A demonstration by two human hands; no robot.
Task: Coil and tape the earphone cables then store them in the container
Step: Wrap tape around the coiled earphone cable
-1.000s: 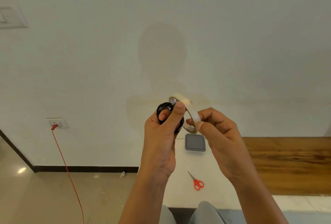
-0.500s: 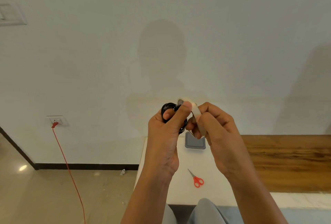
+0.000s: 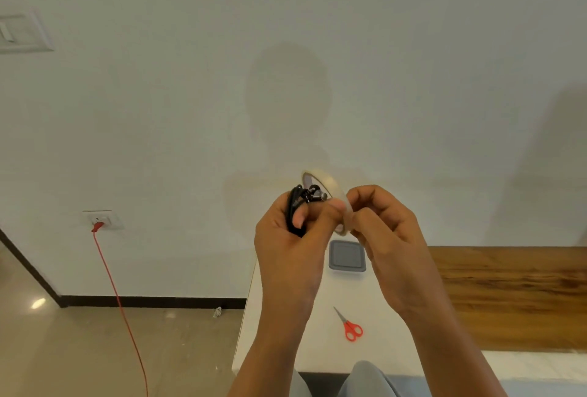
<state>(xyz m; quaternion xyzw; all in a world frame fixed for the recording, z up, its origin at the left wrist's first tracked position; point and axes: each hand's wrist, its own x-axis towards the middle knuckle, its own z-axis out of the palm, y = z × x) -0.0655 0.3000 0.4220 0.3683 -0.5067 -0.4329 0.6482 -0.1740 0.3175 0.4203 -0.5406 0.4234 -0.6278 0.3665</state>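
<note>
The black earphone cable (image 3: 297, 210) is bunched into a small coil and held up in the air over the far end of the desk (image 3: 359, 288). The step in hand looks to be getting tape onto it. To do it well, the coil should be pinched tight so no loop springs out. The tape's free end should be pulled off just long enough to wrap across the bundle — a loose wrap would probably let it unwind.

The strands look thin and glossy, with a small metal-tipped end poking out at the top. The left hand (image 3: 286, 256) grips the coil, fingers curled round it. The right hand (image 3: 387, 237) pinches the pale tape roll (image 3: 336, 188), which stands on edge just right of the coil. Below, a grey container (image 3: 347, 255) sits at the far side of the desk, and red scissors (image 3: 349, 326) lie nearer — handy for the cut.
</note>
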